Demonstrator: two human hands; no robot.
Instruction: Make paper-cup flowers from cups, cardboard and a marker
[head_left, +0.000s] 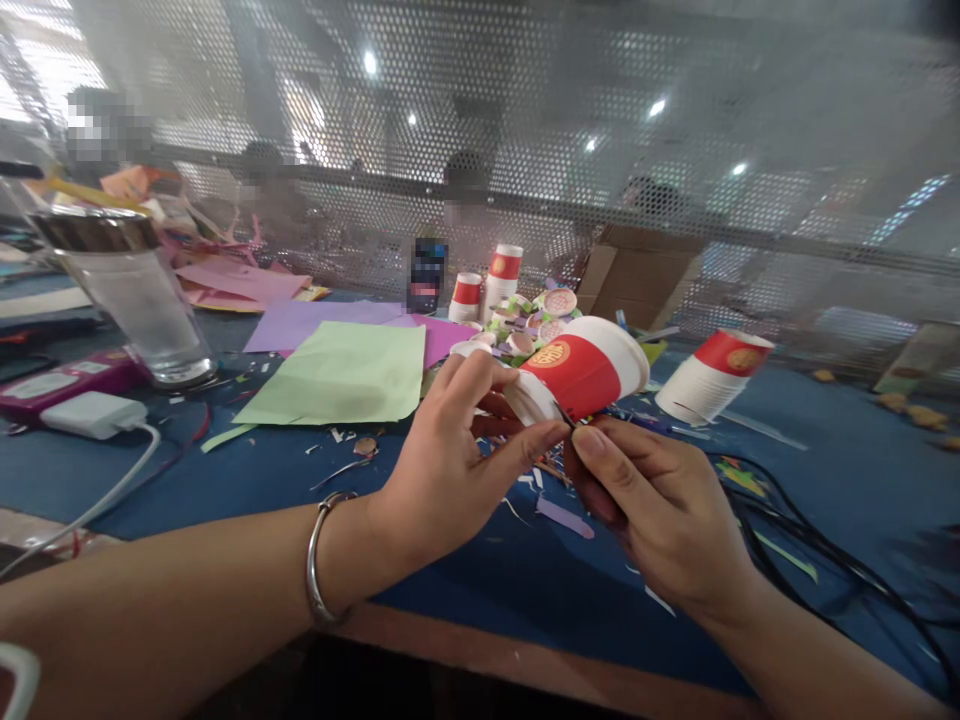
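My left hand (457,450) is closed on a red and white paper cup (581,375) lying on its side, with fingers round the cup's base and the thumb under it. A silver bangle (322,560) is on that wrist. My right hand (652,500) is closed just below the cup, its thumb meeting the cup's lower edge; it appears to grip a dark tool, mostly hidden. Both hands hover above the blue table (450,580), near its front edge.
Green paper (341,375) and purple paper (322,322) lie behind the hands. More cups (716,375) and a pile of cut discs (536,320) sit beyond. A glass jar (139,290), a white charger (94,412), black cables (810,540), a cardboard box (645,270) and a mesh screen surround them.
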